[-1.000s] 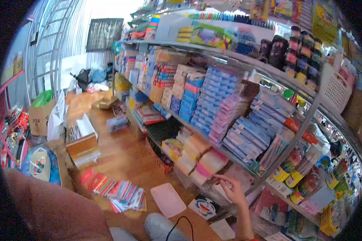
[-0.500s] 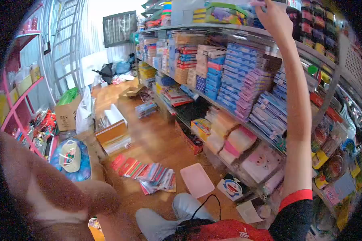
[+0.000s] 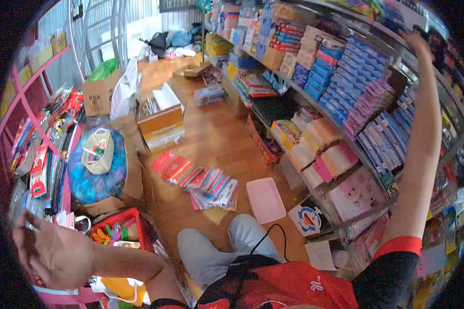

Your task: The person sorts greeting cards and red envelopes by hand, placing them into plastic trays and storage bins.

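At the lower left, my left hand [image 3: 56,252] is raised beside the red basket [image 3: 145,232] of colourful small items, fingers apart and nothing in them. My right arm stretches up along the shelving, and my right hand [image 3: 420,46] is at the edge of the upper shelf at the top right. Its fingers are dark and blurred, so any held item cannot be made out. Below that arm stand stacks of blue boxes [image 3: 353,77] and pink packs [image 3: 368,105]. Fanned booklets [image 3: 201,180] lie on the floor before my knees, with a pink tray [image 3: 266,201] to their right.
A cream basket [image 3: 98,151] rests on a blue bundle [image 3: 95,175] at the left. Beyond are an open carton [image 3: 161,129], a cardboard box with a green bag [image 3: 102,95], and a ladder [image 3: 107,36]. Pink shelving [image 3: 36,121] lines the left side.
The view has tilted down and turned left. My left hand has moved from close to the camera down to the lower left. My right hand remains at the upper shelf; the pale item by it no longer shows.
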